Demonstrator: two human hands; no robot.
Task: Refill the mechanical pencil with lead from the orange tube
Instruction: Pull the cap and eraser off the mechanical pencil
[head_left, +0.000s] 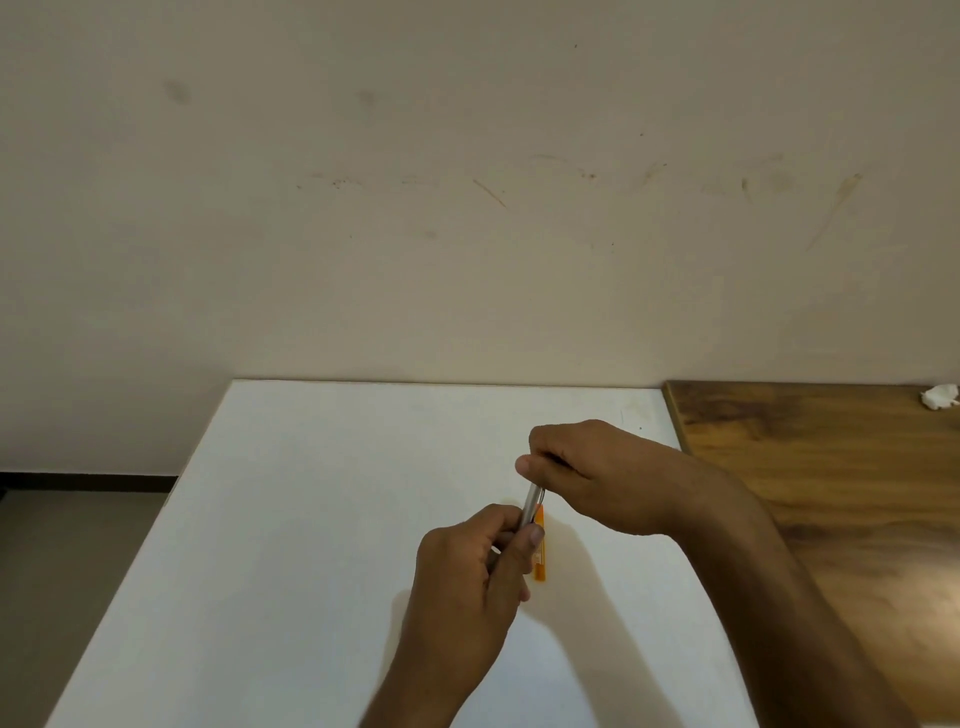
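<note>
- under both hands, a white table fills the near view, with a wooden surface off past the right wrist and a crumpled white scrap at its far corner.
- the left hand is clenched round the lower barrel of the mechanical pencil, thumb pressed on its side; the right hand pinches the pencil's upper end between thumb and forefinger.
- the pencil looks like a slim silver-grey metal stick with a clip near the top, tilted away from the person and held clear of the table between the two sets of fingers.
- the orange tube lies flat on the table just beyond the left thumb, partly hidden by it; translucent orange, narrow, whether its lid is on i cannot tell.
- likely step: pulling off the pencil's cap.
- risk: a sharp tug could send the small cap flying or rolling off the table; a careless left knuckle could nudge the tube away; thin lead will snap if pinched hard or fed in at an angle.
</note>
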